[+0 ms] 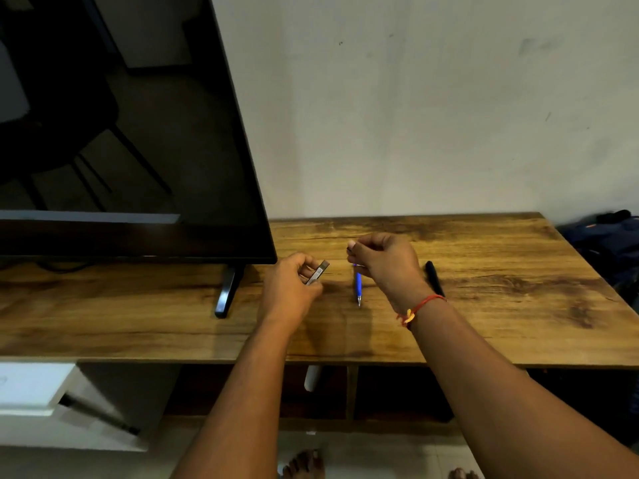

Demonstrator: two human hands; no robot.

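Observation:
My left hand holds a small flat grey metallic piece between thumb and fingers, just above the wooden table. My right hand, with a red thread on its wrist, hovers with its fingertips pinched together; something tiny may sit between them, but I cannot make it out. A blue pen lies on the table below the right hand, tip toward me. A black pen lies on the table, partly hidden behind my right wrist.
A large black TV stands on the table's left half; its foot sits close to my left hand. A wall rises behind the table. Open shelves lie under the tabletop. A dark bag sits past the right edge.

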